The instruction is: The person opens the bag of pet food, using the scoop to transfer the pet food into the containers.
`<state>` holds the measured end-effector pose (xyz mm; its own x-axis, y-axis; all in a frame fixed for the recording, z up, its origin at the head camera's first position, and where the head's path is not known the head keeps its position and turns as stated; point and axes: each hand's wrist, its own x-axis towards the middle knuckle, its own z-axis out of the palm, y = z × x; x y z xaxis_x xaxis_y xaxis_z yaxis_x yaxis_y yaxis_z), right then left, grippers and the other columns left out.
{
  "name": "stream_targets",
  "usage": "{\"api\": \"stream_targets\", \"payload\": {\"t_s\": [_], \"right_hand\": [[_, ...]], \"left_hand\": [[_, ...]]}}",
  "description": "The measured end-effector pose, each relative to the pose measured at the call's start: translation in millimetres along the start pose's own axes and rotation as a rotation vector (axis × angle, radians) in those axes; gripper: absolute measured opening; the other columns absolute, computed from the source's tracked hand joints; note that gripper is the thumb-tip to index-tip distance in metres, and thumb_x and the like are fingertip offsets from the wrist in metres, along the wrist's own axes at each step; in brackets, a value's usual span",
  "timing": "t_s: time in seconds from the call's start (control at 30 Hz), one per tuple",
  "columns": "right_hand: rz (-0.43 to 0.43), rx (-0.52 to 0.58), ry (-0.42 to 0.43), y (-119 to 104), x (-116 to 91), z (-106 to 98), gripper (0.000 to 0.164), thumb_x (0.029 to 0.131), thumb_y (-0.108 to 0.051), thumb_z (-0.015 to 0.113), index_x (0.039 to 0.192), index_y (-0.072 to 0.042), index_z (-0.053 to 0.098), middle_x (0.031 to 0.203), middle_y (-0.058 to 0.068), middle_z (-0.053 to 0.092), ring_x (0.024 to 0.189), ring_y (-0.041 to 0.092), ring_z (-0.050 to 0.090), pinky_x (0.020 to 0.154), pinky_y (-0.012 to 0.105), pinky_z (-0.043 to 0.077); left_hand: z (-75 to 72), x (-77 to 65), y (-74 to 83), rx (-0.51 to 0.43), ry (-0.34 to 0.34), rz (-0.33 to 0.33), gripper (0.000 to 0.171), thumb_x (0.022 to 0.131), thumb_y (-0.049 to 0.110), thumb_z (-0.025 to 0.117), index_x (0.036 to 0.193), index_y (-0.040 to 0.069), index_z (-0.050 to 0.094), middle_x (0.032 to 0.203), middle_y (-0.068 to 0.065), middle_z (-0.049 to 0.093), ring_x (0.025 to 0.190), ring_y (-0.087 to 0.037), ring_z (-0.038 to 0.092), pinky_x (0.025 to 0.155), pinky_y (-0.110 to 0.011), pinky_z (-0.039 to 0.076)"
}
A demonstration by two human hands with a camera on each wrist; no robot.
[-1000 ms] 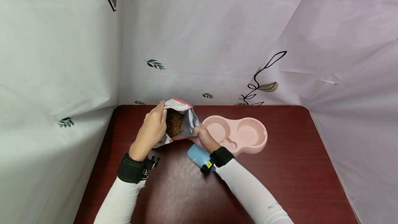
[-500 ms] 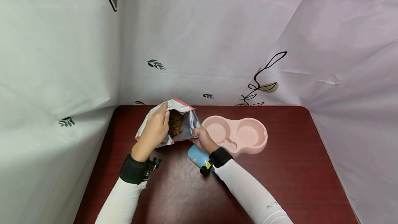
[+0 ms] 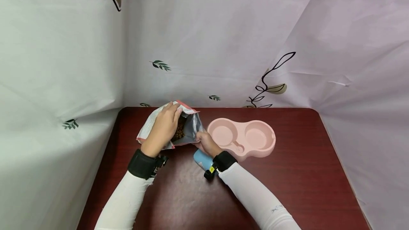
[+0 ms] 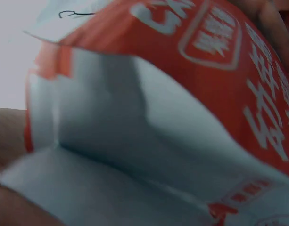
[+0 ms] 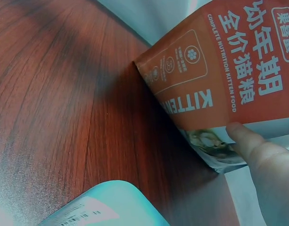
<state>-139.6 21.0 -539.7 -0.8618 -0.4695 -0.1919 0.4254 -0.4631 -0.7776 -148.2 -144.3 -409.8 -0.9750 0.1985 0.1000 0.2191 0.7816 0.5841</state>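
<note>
A bag of kitten food (image 3: 148, 125), orange and white with a silvery lining, leans tilted near the table's back edge, its mouth gaping to the right. Brown kibble (image 3: 180, 130) shows inside. Across the bag's upper rim lies my left hand (image 3: 162, 127), holding the bag there and partly covering the mouth. At the mouth's lower right corner, my right hand (image 3: 207, 144) grips the edge with the thumb on the inner side. In the right wrist view a finger (image 5: 264, 160) lies against the printed front (image 5: 219, 80).
A pink double bowl (image 3: 240, 130) stands right of the bag, close to my right hand. Beneath my right wrist lies a light blue object (image 3: 202, 159) with rounded corners and a label. The dark red table (image 3: 287, 184) meets pale cloth (image 3: 207, 45) at the back.
My left hand has shifted rightward over the bag's mouth, so less kibble shows. The bag's left side has come into view, and my right hand has barely moved.
</note>
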Motion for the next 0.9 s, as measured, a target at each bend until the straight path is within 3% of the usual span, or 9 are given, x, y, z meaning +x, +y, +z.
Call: {"api": "stream_targets", "payload": {"t_s": [0.2,0.37,0.53,0.67,0.8,0.9], "right_hand": [[-0.003,-0.052,-0.05,-7,0,-2,0.101,0.068,0.009,0.028,0.166,-0.007,0.005,0.168,0.026,0.018,0.153,0.042,0.023,0.124,0.055,0.022],[0.008,-0.139,-0.06,-12,-5,-9,0.093,0.079,0.009,0.029,0.167,-0.009,0.004,0.17,0.024,0.013,0.155,0.045,0.02,0.124,0.057,0.021],[0.016,-0.238,-0.06,-14,-10,-17,0.083,0.086,0.007,0.031,0.166,-0.005,0.013,0.168,0.028,0.02,0.153,0.045,0.025,0.123,0.055,0.027],[0.014,-0.252,-0.059,-14,-13,-20,0.079,0.088,0.006,0.031,0.165,-0.001,0.012,0.167,0.03,0.02,0.153,0.045,0.027,0.123,0.054,0.028],[0.013,-0.24,-0.06,-13,-15,-20,0.077,0.091,0.004,0.031,0.165,0.001,0.01,0.166,0.033,0.018,0.153,0.047,0.025,0.123,0.054,0.028],[0.017,-0.241,-0.064,-14,-18,-19,0.071,0.097,0.002,0.031,0.164,0.002,0.008,0.166,0.035,0.016,0.154,0.048,0.022,0.123,0.053,0.028]], "left_hand": [[1.9,3.8,-8.4,0.04,0.124,0.093,0.042,0.112,0.026,0.046,0.135,-0.005,0.063,0.136,-0.027,0.063,0.128,-0.042,0.061,0.102,-0.053,0.052],[-0.4,6.6,-13.5,0.071,0.197,0.075,0.036,0.111,0.028,0.047,0.116,0.001,0.07,0.113,-0.019,0.074,0.104,-0.038,0.072,0.082,-0.052,0.058],[2.0,6.3,-14.6,0.071,0.202,0.07,0.036,0.111,0.028,0.048,0.118,0.0,0.07,0.115,-0.019,0.073,0.109,-0.038,0.071,0.085,-0.054,0.058],[4.0,4.7,-13.7,0.076,0.207,0.099,0.033,0.111,0.027,0.049,0.115,0.001,0.07,0.114,-0.018,0.073,0.108,-0.036,0.071,0.087,-0.051,0.058],[4.0,2.8,-13.3,0.08,0.21,0.118,0.03,0.111,0.027,0.048,0.104,0.004,0.066,0.097,-0.015,0.069,0.086,-0.032,0.068,0.074,-0.045,0.054],[2.8,0.8,-13.1,0.085,0.206,0.131,0.031,0.11,0.027,0.049,0.09,0.006,0.058,0.079,-0.01,0.056,0.069,-0.026,0.055,0.064,-0.039,0.045]]}}
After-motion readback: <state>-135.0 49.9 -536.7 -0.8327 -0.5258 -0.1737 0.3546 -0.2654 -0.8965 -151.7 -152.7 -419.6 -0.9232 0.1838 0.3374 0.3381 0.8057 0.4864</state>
